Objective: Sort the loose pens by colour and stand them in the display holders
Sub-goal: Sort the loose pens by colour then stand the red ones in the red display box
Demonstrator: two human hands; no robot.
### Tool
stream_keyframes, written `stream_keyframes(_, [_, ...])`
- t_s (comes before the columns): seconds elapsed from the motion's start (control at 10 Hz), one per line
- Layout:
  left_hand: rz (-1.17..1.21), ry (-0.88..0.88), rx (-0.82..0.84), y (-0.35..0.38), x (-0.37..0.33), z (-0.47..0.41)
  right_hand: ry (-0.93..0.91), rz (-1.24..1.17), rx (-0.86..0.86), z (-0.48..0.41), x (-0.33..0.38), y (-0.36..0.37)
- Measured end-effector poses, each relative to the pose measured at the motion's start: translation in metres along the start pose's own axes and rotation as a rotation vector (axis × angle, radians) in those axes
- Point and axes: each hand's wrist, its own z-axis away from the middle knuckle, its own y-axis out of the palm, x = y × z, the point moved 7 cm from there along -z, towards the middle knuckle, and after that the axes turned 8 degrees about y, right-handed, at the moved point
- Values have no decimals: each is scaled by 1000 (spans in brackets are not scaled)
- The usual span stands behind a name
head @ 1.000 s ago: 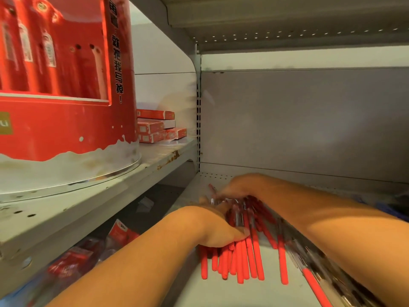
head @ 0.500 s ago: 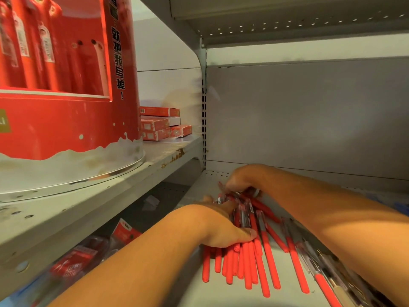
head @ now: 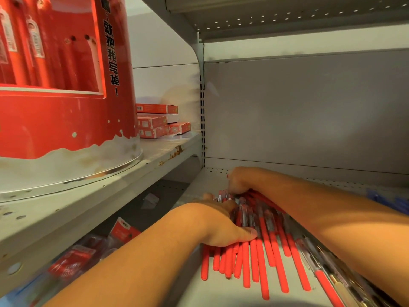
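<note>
Several red pens (head: 263,262) lie in a loose bundle on the grey shelf (head: 221,293), barrels pointing toward me. My left hand (head: 217,227) lies over the near part of the bundle, thumb stretched along the barrels and fingers wrapped round its left side. My right hand (head: 241,180) reaches to the far ends of the pens, fingers curled down onto their tips. A big red round display holder (head: 66,120) with red pens standing in it sits on the upper left shelf. More clear-barrelled pens (head: 336,282) lie under my right forearm.
Red pen boxes (head: 159,122) are stacked behind the holder on the left shelf (head: 124,180). Red packets (head: 75,260) lie on the level below it. Something blue (head: 389,202) shows at the right edge. A grey back panel (head: 309,111) closes the shelf.
The view has dipped and shifted slightly. Both hands have stayed on the red pens, squeezing the bundle together; the pens' near ends now lie a little more fanned out.
</note>
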Motion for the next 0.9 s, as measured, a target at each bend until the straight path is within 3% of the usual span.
stream_keyframes(0.2, [-7,-19,-6,1,-1,0,-31,-106,-187,0,-8,-11])
stream_keyframes(0.3, [-10,-34,4,0,-1,1,17,-475,-282,-2,-39,-40])
stream_keyframes(0.5, [-30,-32,9,-1,-2,2,40,-532,-486,21,-86,-84])
stream_keyframes(0.8, [-29,-56,-19,-3,-7,4,50,-621,-473,71,-113,-87])
stream_keyframes(0.9, [-50,-68,-168,-17,-9,7,-2,-658,-474,90,-115,-91])
